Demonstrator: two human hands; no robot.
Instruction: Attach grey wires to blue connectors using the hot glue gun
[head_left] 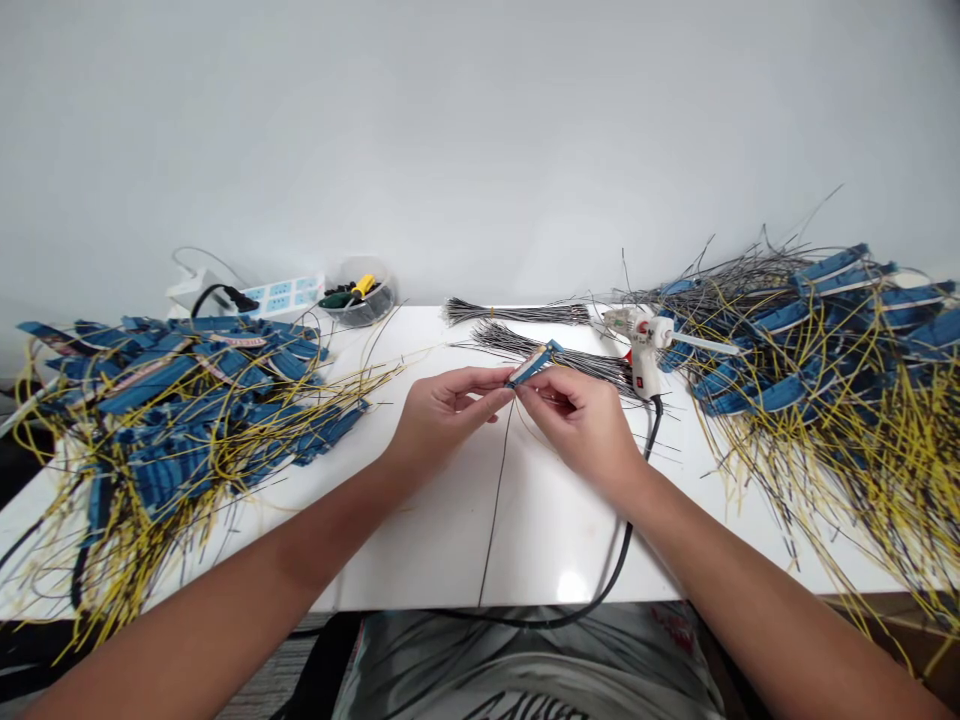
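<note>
A small blue strip-shaped part [535, 362] with a pale side is held up over the middle of the white table [420, 560]. My left hand [448, 412] is closed, pinching the part's near end between thumb and fingers. From the right, my right hand [583, 418] is also closed, its thumb and forefinger at the same part close to the left fingertips. A thin black wire [496, 490] hangs down from the fingertips to the table's front edge. The exact point where the wire meets the part is hidden by the fingers.
A white glue gun [645, 362] stands right of my hands, its black cord [624, 560] curving to the front edge. Bundles of black wires [517, 313] lie behind. Blue parts with yellow wires pile up left [161, 385] and right [787, 385]. A clear tub [384, 300] and power strip [281, 296] stand back left.
</note>
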